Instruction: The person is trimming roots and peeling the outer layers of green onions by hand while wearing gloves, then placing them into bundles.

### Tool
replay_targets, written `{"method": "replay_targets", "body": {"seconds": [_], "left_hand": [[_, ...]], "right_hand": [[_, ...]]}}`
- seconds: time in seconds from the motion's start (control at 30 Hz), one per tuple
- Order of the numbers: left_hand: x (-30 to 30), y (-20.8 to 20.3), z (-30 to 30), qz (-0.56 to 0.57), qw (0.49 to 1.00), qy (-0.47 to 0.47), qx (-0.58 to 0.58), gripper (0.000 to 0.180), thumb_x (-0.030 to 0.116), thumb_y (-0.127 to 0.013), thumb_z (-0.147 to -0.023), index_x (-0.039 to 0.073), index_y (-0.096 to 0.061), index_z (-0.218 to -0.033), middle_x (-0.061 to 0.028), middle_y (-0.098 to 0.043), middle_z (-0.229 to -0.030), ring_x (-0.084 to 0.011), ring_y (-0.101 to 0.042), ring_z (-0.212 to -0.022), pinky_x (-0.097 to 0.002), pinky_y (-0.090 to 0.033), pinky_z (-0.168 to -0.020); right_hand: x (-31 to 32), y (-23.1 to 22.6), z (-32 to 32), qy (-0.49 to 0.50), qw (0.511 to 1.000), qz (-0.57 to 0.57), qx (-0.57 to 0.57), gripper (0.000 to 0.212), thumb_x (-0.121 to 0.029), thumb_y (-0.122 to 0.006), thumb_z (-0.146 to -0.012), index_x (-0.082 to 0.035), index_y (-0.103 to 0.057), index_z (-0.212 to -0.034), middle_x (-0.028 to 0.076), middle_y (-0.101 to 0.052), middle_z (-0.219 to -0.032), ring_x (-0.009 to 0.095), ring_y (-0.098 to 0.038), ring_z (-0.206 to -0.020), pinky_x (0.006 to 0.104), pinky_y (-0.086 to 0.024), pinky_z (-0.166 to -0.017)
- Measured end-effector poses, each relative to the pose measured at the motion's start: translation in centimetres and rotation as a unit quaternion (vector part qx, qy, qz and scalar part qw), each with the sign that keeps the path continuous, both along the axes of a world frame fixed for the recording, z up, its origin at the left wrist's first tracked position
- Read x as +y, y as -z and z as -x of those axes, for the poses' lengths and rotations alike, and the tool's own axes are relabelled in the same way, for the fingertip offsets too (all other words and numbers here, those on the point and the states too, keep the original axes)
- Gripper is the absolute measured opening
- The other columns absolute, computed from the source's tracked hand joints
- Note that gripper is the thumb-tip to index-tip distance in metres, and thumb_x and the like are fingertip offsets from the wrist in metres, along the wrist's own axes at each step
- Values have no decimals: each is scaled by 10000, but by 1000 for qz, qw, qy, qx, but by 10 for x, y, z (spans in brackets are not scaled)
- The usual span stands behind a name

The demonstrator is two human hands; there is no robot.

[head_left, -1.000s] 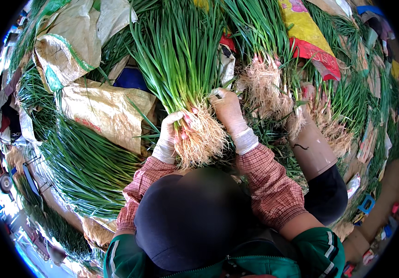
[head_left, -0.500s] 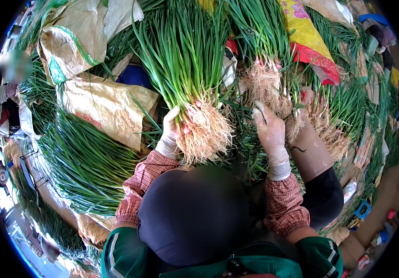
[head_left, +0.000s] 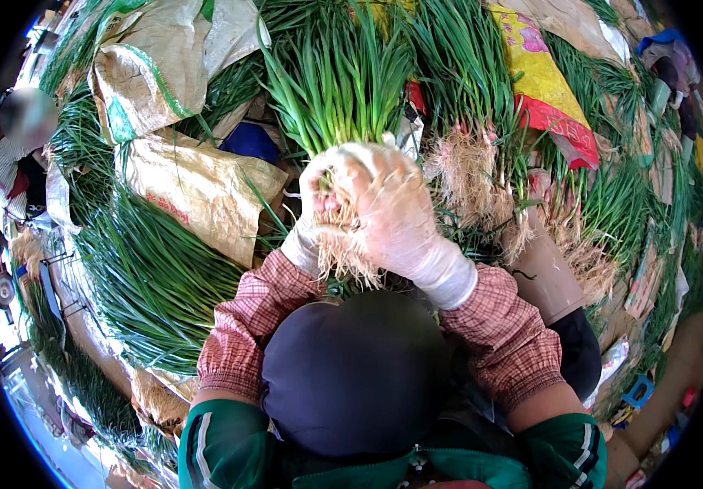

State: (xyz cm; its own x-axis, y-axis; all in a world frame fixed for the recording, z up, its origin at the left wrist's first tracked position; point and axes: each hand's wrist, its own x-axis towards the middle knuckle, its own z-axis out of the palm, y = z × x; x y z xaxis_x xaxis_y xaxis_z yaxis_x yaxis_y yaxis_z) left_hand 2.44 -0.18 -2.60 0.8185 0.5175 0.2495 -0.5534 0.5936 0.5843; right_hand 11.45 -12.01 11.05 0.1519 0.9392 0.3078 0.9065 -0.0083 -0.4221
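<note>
A thick bunch of green onions stands between my hands, leaves pointing away from me and pale tangled roots hanging toward me. My left hand, in a whitish glove, grips the bunch from the left near the bulbs. From the right, my gloved right hand wraps over the root end with its fingers curled round the bulbs. Its palm and fingers hide part of the bulbs and roots. Beside it on the right lies another bunch of green onions with its roots toward me.
A large heap of green onions lies at the left, next to a tan woven sack. A yellow and red sack covers leaves at the right. My knee in dark cloth is close below my hands. Another person is at the far left.
My right hand has moved left from beside the other bunch and closed over the root end of the held green onions. My left hand still holds them.
</note>
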Motion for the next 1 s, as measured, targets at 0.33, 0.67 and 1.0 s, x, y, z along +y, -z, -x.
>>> {"method": "replay_targets", "body": {"seconds": [0.33, 0.67, 1.0], "left_hand": [[26, -151, -48, 73, 991, -99, 58, 461, 348, -342, -1001, 22, -528, -1268, -162, -626, -1189, -319, -633, -1037, -457, -534, -910], [68, -304, -68, 95, 981, -170, -15, 363, 305, -548, -933, 77, -548, -1216, -89, -633, -1153, -278, -589, -1076, -518, -463, -977], [51, -367, -46, 271, 955, -89, -81, 324, 420, -594, -886, 123, -622, -1012, -37, -665, -996, -244, -581, -1000, -519, -468, -918]], "right_hand": [[-24, -55, -13, 42, 854, -88, 510, 434, -243, -634, -949, 56, -533, -1247, 161, -642, -1115, 220, -631, -1019, 330, -524, -834], [-174, -29, 2, 150, 973, 82, 154, 272, -215, -625, -933, -35, -662, -1133, 90, -672, -976, 158, -616, -774, 288, -515, -738], [-91, -77, -25, 106, 941, -246, 208, 222, -187, -632, -906, -74, -697, -1085, 98, -706, -963, 233, -664, -834, 319, -509, -759]]}}
